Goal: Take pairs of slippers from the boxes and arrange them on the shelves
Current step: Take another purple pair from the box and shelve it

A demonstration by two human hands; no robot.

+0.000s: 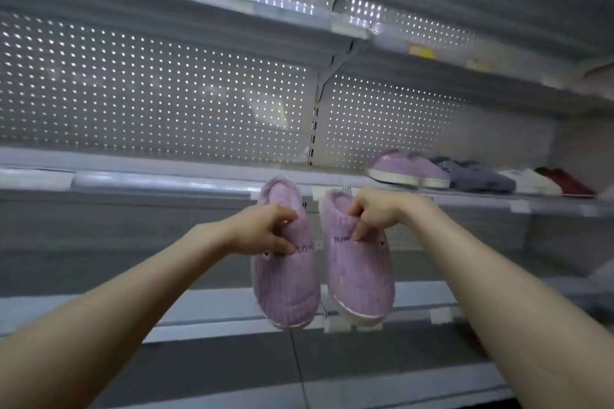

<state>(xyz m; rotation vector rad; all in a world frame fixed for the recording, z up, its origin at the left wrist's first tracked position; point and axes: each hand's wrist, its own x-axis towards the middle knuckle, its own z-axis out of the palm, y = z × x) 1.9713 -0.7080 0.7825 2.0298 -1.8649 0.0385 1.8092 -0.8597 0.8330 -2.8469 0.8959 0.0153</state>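
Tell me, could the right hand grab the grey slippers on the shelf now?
Probably not: the right hand is busy pinching a purple slipper, though the way to the grey slippers looks open.

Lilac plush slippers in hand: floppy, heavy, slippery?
Probably light: each hangs toe-down from a few pinching fingers, left hand on the left slipper, right hand on the right slipper. Uppers likely soft; the fabric bunches at the pinch. Ribbed plush probably grips well, and both hang straight, so soles seem fairly stiff.
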